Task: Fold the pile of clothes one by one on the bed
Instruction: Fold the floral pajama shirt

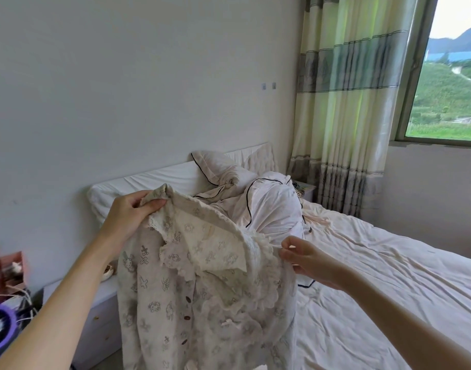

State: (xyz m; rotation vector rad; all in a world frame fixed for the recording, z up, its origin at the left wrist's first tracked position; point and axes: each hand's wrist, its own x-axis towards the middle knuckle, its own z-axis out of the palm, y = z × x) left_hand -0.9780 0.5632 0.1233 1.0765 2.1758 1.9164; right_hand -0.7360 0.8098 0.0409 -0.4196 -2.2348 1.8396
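Left hand [134, 209] grips the printed button-front top [191, 279] at one shoulder; right hand [306, 260] pinches its lace collar edge. Garment hangs raised above the bed [389, 276].

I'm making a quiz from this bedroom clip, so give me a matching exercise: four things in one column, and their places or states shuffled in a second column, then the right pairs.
Things:
1. printed garment
2. curtain
3. pile of white bedding
4. purple round object

Places or states:
A. heaped at the head of the bed
B. low at the left edge of the view
C. held up by the left hand and right hand
D. hanging beside the window

Pairs: 1-C, 2-D, 3-A, 4-B
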